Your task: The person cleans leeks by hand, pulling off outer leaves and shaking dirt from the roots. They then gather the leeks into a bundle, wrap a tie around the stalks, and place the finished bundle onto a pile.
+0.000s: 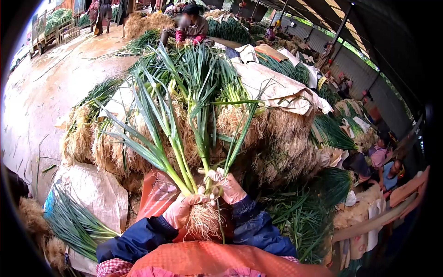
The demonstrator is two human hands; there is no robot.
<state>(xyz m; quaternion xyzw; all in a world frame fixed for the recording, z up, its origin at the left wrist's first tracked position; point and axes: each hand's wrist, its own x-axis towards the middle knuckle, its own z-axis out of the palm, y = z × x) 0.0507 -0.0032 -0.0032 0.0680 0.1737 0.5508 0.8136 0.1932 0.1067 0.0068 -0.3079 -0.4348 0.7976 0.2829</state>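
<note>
Both my hands wear thin pale gloves and meet low in the middle, over my orange apron (203, 258). My left hand (183, 210) is closed round the lower stems of a few green onions (173, 150), whose leaves fan up and to the left. Closed on the white stem bases of more green onions in the same bunch, my right hand (229, 186) sits slightly higher. Between the hands, pale bulbs show, and a tangle of roots (205, 221) hangs below. Some fingertips are hidden among the stems.
A high heap of green onions, roots (115, 145) toward me, stands in front, partly under a pale sheet (277, 85). Loose green onions (76, 221) lie at lower left, cut leaves (300, 221) at right. Beyond the heap a person (193, 27) works; wooden rails (383, 217) stand right.
</note>
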